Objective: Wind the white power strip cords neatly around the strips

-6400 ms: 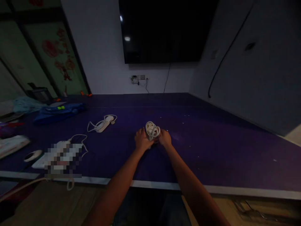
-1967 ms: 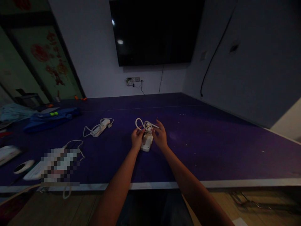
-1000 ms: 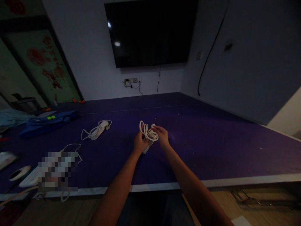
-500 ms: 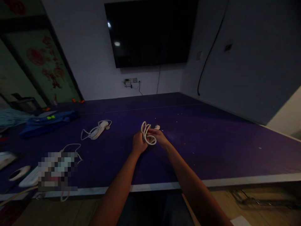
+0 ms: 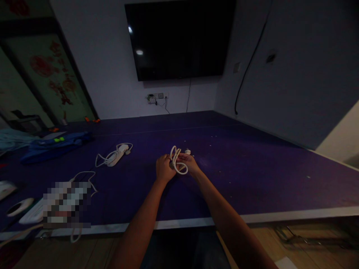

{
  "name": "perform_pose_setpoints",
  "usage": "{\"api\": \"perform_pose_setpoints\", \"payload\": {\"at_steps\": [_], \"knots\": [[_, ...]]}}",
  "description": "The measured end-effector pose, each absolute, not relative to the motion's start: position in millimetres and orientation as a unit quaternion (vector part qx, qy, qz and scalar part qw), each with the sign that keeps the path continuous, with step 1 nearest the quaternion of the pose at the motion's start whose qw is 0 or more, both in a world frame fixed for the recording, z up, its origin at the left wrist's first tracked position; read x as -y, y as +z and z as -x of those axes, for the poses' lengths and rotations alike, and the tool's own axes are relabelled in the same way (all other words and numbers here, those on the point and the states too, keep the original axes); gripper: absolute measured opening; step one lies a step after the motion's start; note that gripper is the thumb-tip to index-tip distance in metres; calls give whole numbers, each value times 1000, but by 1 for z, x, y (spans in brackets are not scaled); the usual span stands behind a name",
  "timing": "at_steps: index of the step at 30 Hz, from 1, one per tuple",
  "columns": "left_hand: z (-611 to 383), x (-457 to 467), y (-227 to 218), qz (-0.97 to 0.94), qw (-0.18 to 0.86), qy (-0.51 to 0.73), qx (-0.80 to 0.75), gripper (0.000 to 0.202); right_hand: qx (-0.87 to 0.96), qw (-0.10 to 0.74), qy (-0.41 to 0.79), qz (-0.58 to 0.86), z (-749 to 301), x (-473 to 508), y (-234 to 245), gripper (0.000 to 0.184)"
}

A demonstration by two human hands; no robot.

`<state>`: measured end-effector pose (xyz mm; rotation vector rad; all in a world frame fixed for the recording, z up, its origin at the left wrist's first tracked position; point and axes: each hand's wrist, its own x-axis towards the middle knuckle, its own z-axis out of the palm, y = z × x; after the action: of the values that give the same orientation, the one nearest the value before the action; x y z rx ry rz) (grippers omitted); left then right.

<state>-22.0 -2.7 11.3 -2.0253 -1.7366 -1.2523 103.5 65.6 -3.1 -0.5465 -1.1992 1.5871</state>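
Both of my hands meet over the middle of a dark purple table [image 5: 252, 179]. My left hand [image 5: 164, 168] is closed around a white power strip, whose body is mostly hidden under the fingers. My right hand [image 5: 189, 163] is closed on the strip's white cable [image 5: 176, 162], which stands up in loops between the two hands. The plug end [image 5: 187, 151] pokes out just above my right hand.
A second white power strip [image 5: 116, 154] with a loose cable lies to the left. A third one [image 5: 84, 175] lies near the front left edge beside a blurred patch. Blue cloth [image 5: 56, 144] sits at far left. A dark screen [image 5: 179, 37] hangs on the wall.
The cable loops have been gathered tighter and lower against the strip. My right hand has closed over them and both hands have sunk nearer to the table.
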Motion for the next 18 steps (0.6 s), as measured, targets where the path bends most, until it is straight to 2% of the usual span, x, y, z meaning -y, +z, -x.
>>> {"api": "perform_pose_setpoints", "payload": {"at_steps": [9, 14, 18], "knots": [[23, -4, 6, 668, 63, -472, 572, 29, 559, 523, 612, 198, -104, -66, -2, 31], [25, -5, 5, 664, 63, -506, 547, 26, 560, 555, 574, 219, -105, -76, -8, 33], [28, -4, 8, 646, 40, -551, 527, 20, 583, 601, 483, 254, -108, -85, -14, 29]]}}
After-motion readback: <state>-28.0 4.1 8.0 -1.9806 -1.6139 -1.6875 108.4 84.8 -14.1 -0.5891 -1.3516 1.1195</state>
